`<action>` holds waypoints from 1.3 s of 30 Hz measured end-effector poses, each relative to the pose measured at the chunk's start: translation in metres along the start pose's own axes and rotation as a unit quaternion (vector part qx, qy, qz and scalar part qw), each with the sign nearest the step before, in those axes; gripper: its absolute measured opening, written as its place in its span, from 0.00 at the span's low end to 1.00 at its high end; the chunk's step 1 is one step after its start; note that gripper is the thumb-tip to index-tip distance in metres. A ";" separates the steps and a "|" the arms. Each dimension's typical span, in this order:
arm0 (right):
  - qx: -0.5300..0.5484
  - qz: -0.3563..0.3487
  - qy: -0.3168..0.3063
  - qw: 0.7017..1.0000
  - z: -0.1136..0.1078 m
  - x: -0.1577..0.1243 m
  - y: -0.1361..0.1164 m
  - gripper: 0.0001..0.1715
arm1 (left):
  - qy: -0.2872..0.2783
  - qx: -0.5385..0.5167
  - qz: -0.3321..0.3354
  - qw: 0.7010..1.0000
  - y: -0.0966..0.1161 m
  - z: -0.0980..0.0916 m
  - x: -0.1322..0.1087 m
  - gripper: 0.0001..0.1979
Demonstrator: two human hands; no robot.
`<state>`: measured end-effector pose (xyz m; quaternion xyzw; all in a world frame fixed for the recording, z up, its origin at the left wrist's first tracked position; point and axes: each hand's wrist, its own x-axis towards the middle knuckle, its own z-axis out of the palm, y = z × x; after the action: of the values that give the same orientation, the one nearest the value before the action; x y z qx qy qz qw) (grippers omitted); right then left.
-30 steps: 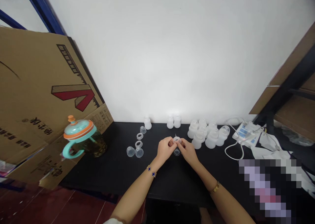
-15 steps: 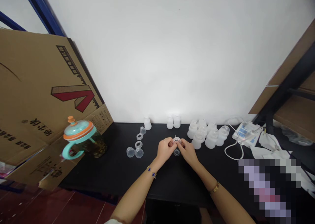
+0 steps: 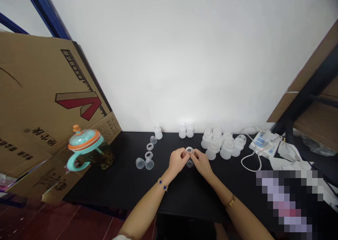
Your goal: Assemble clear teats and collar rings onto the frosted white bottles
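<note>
My left hand (image 3: 177, 159) and my right hand (image 3: 200, 161) meet over the black table, fingertips pinching a white bottle collar ring (image 3: 189, 149) from both sides. Inside the ring there seems to be a clear teat, partly covered by my fingers. A clear round piece (image 3: 189, 164) shows just below the fingertips; whether it touches them I cannot tell. To the left lie clear dome caps (image 3: 140, 163), one small clear cap (image 3: 153, 139) and two loose white collar rings (image 3: 149, 155). Three white bottle bodies stand by the wall, one at left (image 3: 158, 132) and two in the middle (image 3: 189, 130).
Several capped baby bottles (image 3: 227, 147) cluster right of my hands. Beyond them lie a white cable (image 3: 248, 168) and papers (image 3: 287, 152). A teal-and-orange lidded jug (image 3: 86, 145) stands at the left, before a big cardboard box (image 3: 39, 92). A white wall (image 3: 185, 57) closes the back.
The collar ring has tilted between my fingertips, so its opening faces me more. Both hands stay in nearly the same place, and the other things have not moved.
</note>
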<state>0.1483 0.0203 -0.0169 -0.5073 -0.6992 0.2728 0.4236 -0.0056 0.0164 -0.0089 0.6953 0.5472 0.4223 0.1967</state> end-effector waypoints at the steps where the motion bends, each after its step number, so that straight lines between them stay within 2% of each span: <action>1: 0.002 0.000 0.001 1.000 0.000 0.000 0.000 0.22 | -0.001 0.004 -0.001 1.000 0.001 0.000 0.000 0.17; 9: 0.020 0.005 -0.009 1.000 0.001 -0.002 -0.003 0.26 | -0.006 0.006 -0.005 1.000 0.004 -0.003 -0.002 0.21; 22: -0.020 -0.015 0.002 1.000 0.003 0.000 0.002 0.25 | 0.004 0.002 -0.013 1.000 0.000 0.000 0.000 0.20; 29: 0.003 -0.005 -0.005 1.000 0.003 -0.001 0.002 0.25 | 0.010 -0.002 -0.011 1.000 0.001 -0.001 -0.001 0.20; 34: 0.015 -0.006 -0.006 1.000 0.002 -0.001 0.000 0.25 | 0.021 0.000 -0.003 1.000 0.002 0.000 -0.001 0.24; 39: 0.002 -0.019 -0.022 1.000 0.003 0.000 0.001 0.24 | 0.030 -0.011 -0.025 0.999 -0.003 0.001 0.000 0.26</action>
<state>0.1461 0.0203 -0.0191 -0.4870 -0.7171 0.2777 0.4141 -0.0063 0.0171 -0.0114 0.6663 0.5654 0.4440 0.1983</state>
